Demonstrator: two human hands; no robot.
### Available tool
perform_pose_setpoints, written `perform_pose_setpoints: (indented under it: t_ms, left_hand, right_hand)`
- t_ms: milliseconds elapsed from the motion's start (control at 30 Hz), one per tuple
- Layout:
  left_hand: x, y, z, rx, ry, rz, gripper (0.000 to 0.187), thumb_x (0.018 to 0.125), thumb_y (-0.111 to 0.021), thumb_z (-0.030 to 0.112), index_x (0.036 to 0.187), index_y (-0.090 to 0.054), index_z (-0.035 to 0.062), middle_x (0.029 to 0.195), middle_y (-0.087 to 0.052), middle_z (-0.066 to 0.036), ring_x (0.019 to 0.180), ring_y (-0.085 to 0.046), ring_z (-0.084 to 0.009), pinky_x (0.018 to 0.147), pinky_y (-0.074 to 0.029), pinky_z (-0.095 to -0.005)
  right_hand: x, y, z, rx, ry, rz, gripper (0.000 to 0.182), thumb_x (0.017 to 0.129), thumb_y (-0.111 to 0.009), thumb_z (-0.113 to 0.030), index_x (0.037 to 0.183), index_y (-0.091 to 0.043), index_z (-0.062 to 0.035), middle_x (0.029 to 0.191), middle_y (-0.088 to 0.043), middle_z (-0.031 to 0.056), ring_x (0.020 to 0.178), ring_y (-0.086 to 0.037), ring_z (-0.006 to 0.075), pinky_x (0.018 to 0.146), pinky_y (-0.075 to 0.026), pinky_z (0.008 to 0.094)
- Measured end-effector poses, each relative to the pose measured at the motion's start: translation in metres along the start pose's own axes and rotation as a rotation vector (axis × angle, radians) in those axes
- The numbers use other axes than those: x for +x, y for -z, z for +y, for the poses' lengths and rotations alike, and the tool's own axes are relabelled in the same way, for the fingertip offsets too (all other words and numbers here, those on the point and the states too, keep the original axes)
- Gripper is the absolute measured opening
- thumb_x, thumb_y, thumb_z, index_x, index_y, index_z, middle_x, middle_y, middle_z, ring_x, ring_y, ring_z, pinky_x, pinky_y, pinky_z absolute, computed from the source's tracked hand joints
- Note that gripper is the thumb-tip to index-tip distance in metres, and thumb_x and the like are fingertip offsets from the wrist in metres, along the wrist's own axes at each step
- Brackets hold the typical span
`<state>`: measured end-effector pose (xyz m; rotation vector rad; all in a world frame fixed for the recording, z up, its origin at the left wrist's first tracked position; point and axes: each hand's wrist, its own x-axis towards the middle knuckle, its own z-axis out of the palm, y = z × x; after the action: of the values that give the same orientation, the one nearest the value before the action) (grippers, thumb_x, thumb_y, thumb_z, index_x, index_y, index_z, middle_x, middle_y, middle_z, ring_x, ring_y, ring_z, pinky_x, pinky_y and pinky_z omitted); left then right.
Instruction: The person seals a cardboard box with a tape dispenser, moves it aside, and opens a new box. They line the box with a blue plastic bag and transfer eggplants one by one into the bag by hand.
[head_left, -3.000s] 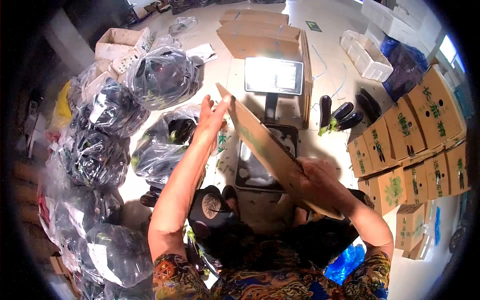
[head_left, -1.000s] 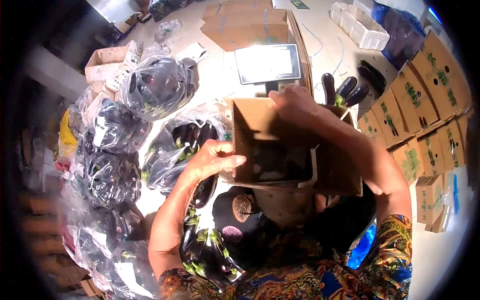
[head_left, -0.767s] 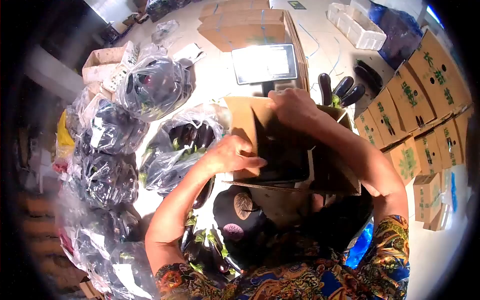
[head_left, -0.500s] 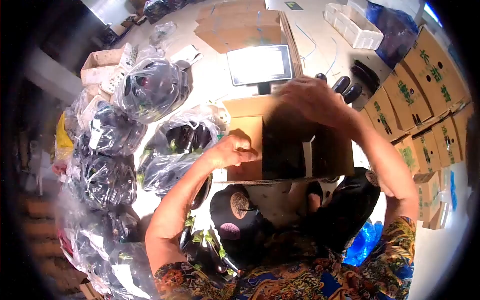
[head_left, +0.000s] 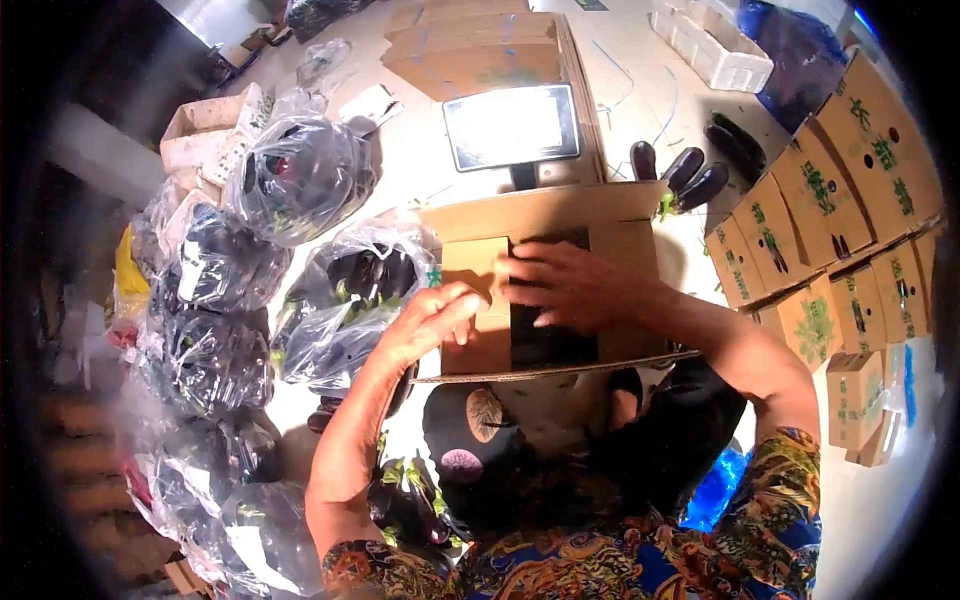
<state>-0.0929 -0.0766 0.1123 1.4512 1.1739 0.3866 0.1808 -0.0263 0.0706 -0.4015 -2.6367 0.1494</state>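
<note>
A brown cardboard box (head_left: 560,215) stands in front of me with its flaps partly folded over a dark opening. My left hand (head_left: 430,320) rests on the left inner flap (head_left: 472,300), fingers bent against it. My right hand (head_left: 560,285) lies flat over the middle of the box, fingers spread, pressing on the flaps. Neither hand grips anything. Below the box are my dark-clad knees and a few loose eggplants (head_left: 400,490).
A weighing scale (head_left: 510,125) stands just behind the box. Clear bags of eggplants (head_left: 300,175) line the left side. Printed cartons (head_left: 840,200) are stacked at right. Loose eggplants (head_left: 690,175) lie beyond the box; flat cardboard (head_left: 480,50) and white foam trays (head_left: 715,50) sit farther back.
The flat cardboard has been opened into a box. My right hand came down from the far rim onto the middle flaps, and the far flap has folded toward me. My left hand stays on the left flap.
</note>
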Motion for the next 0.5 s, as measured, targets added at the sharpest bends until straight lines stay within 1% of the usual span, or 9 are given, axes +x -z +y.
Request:
perform_pose_setpoints:
  t_ms: [67, 100, 133, 200, 233, 333, 433, 467, 500]
  left_hand:
    - [-0.017, -0.006, -0.010, -0.534, -0.092, 0.127, 0.059, 0.095, -0.046, 0.055, 0.109, -0.057, -0.0008, 0.085, -0.063, -0.009, 0.086, -0.065, -0.0204, 0.077, -0.053, -0.0317]
    - [-0.028, -0.004, -0.015, -0.693, -0.194, 0.148, 0.068, 0.093, -0.045, 0.059, 0.114, -0.053, -0.0054, 0.092, -0.064, -0.012, 0.097, -0.064, -0.0268, 0.088, -0.051, -0.0377]
    - [-0.042, -0.009, -0.012, -0.715, -0.328, 0.203, 0.071, 0.091, -0.044, 0.063, 0.118, -0.052, -0.0016, 0.099, -0.064, -0.012, 0.102, -0.062, -0.0270, 0.093, -0.047, -0.0405]
    - [-0.058, -0.029, -0.007, -0.645, -0.494, 0.467, 0.068, 0.092, -0.041, 0.064, 0.120, -0.052, 0.0028, 0.105, -0.062, -0.011, 0.109, -0.059, -0.0265, 0.098, -0.043, -0.0412]
    - [-0.057, -0.035, -0.005, -0.496, -0.311, 0.601, 0.062, 0.093, -0.041, 0.060, 0.124, -0.051, 0.0065, 0.114, -0.060, -0.013, 0.114, -0.056, -0.0248, 0.100, -0.040, -0.0403]
    - [-0.033, -0.046, 0.002, 0.023, -0.339, 0.709, 0.067, 0.094, -0.042, 0.050, 0.142, -0.034, 0.0041, 0.127, -0.055, -0.019, 0.117, -0.054, -0.0277, 0.101, -0.039, -0.0408]
    - [-0.004, -0.031, 0.016, 0.143, -0.201, 0.728, 0.064, 0.098, -0.035, 0.045, 0.147, -0.023, 0.0060, 0.135, -0.048, -0.023, 0.127, -0.046, -0.0331, 0.106, -0.033, -0.0411]
    - [0.006, -0.027, 0.005, 0.157, -0.158, 0.739, 0.064, 0.098, -0.036, 0.043, 0.148, -0.021, 0.0059, 0.137, -0.046, -0.024, 0.127, -0.045, -0.0338, 0.107, -0.032, -0.0408]
    - [0.019, -0.022, -0.010, 0.183, -0.151, 0.759, 0.070, 0.097, -0.038, 0.045, 0.147, -0.018, 0.0003, 0.142, -0.038, -0.027, 0.132, -0.039, -0.0356, 0.109, -0.029, -0.0404]
  right_hand:
    - [0.003, -0.013, 0.002, -0.018, 0.052, -0.143, 0.067, 0.075, -0.074, -0.031, 0.134, -0.048, -0.0177, 0.144, -0.040, 0.0053, 0.128, -0.040, 0.0279, 0.099, -0.041, 0.0427]
    - [0.003, -0.013, 0.002, -0.014, 0.049, -0.145, 0.070, 0.072, -0.075, -0.030, 0.134, -0.047, -0.0180, 0.145, -0.038, 0.0044, 0.126, -0.042, 0.0288, 0.096, -0.043, 0.0433]
    - [0.001, -0.015, 0.001, -0.002, 0.037, -0.148, 0.069, 0.072, -0.075, -0.030, 0.134, -0.048, -0.0180, 0.145, -0.038, 0.0044, 0.125, -0.042, 0.0287, 0.095, -0.043, 0.0431]
    - [-0.001, -0.018, -0.002, 0.019, 0.011, -0.161, 0.068, 0.071, -0.075, -0.030, 0.133, -0.048, -0.0178, 0.144, -0.039, 0.0043, 0.124, -0.043, 0.0284, 0.095, -0.043, 0.0427]
    - [-0.001, -0.017, -0.002, 0.016, 0.006, -0.160, 0.067, 0.072, -0.075, -0.030, 0.133, -0.048, -0.0170, 0.144, -0.040, 0.0042, 0.124, -0.044, 0.0285, 0.094, -0.044, 0.0427]
    - [0.002, -0.017, -0.001, -0.024, 0.042, -0.101, 0.064, 0.075, -0.072, -0.028, 0.133, -0.048, -0.0146, 0.143, -0.042, 0.0044, 0.124, -0.044, 0.0288, 0.094, -0.044, 0.0427]
    - [0.001, 0.003, 0.006, -0.149, 0.019, -0.053, 0.053, 0.083, -0.066, -0.023, 0.132, -0.049, -0.0099, 0.140, -0.046, 0.0079, 0.123, -0.046, 0.0283, 0.093, -0.045, 0.0423]
    - [-0.001, 0.015, 0.011, 0.247, -0.198, 0.054, 0.049, 0.085, -0.064, -0.023, 0.130, -0.050, -0.0091, 0.137, -0.048, 0.0097, 0.123, -0.047, 0.0288, 0.094, -0.045, 0.0431]
    - [-0.001, 0.038, 0.027, -0.054, -0.096, 0.126, 0.046, 0.088, -0.063, -0.025, 0.129, -0.050, -0.0074, 0.133, -0.050, 0.0113, 0.122, -0.049, 0.0298, 0.095, -0.044, 0.0446]
